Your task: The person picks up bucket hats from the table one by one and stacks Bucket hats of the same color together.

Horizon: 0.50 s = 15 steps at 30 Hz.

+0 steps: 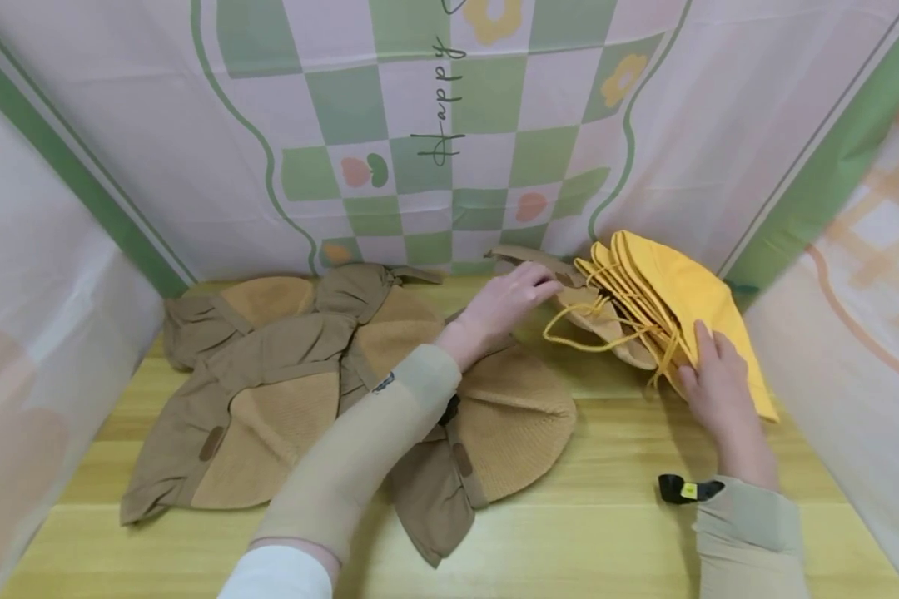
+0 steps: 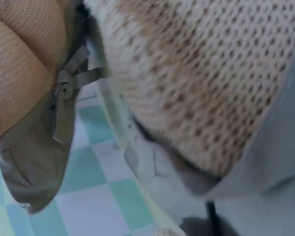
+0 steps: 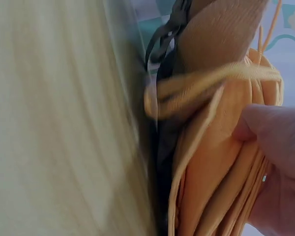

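Just left of the stack of yellow drawstring hats (image 1: 682,279) gripped in the fingers of the right hand (image 1: 722,384), a brown neck-flap hat (image 1: 605,327) is reached by the left hand (image 1: 511,301), whose grip cannot be told; sorting seems underway, a secure pinch being probably needed next.

Before the backdrop (image 1: 419,100), loose hats (image 1: 285,433) lie on the table (image 1: 584,516) left of stacked hats (image 1: 674,274).

Stacked yellow hats (image 1: 689,287) beside tan-brown hat (image 1: 595,326)

Brown hats (image 1: 270,424) on wooden table (image 1: 592,516)
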Each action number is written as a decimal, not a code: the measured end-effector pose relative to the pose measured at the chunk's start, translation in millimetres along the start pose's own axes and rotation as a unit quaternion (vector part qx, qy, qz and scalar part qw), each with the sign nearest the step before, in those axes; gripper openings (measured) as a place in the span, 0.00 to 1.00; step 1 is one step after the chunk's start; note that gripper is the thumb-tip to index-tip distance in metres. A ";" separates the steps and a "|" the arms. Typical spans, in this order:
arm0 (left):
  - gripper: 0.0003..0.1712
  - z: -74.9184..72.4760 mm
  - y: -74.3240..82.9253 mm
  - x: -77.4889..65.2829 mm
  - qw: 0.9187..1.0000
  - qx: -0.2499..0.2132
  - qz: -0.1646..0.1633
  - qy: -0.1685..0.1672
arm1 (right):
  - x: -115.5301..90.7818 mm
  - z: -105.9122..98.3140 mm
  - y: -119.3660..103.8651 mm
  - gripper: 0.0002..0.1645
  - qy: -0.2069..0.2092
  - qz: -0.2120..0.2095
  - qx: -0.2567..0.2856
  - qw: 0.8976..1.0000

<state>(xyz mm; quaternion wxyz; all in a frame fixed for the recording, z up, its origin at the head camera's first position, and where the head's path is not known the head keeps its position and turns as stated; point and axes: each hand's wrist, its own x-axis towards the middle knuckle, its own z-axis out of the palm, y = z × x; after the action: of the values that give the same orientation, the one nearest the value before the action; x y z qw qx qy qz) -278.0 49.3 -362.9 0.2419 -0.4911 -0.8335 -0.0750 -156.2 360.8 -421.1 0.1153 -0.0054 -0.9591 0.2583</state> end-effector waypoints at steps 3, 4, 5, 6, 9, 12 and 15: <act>0.18 -7.0 -8.2 -6.3 0.999 0.006 -0.035 0.031 | 0.6 0.0 -1.0 0.42 -0.012 0.007 -0.008 1.000; 0.19 -9.5 -11.5 -9.0 0.998 0.006 -0.045 0.036 | 0.7 -0.3 -1.1 0.42 -0.018 0.011 -0.010 1.000; 0.18 -12.1 -14.7 -11.9 0.998 0.006 -0.056 0.040 | 0.7 -0.3 -0.9 0.41 -0.023 0.013 -0.013 1.000; 0.18 -14.6 -18.0 -15.0 0.997 0.003 -0.069 0.043 | 0.7 0.0 -0.4 0.41 -0.026 0.012 -0.020 0.999; 0.14 -21.1 -28.0 -25.6 0.992 -0.006 -0.106 0.063 | -0.1 0.9 1.9 0.42 -0.040 0.003 -0.041 0.998; 0.08 -24.1 -36.1 -37.3 0.986 -0.012 -0.147 0.082 | -1.4 2.5 3.7 0.44 -0.050 -0.014 -0.066 0.996; 0.06 -23.7 -41.3 -49.9 0.978 -0.018 -0.186 0.088 | -2.0 3.3 3.7 0.46 -0.066 -0.028 -0.086 0.994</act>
<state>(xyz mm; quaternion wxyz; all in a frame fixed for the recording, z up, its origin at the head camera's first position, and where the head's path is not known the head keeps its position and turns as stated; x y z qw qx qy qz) -285.5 -19.3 -361.4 0.2875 -0.3233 -0.8842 -0.1762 -155.1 362.3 -426.2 0.0580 0.0286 -0.9830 0.1717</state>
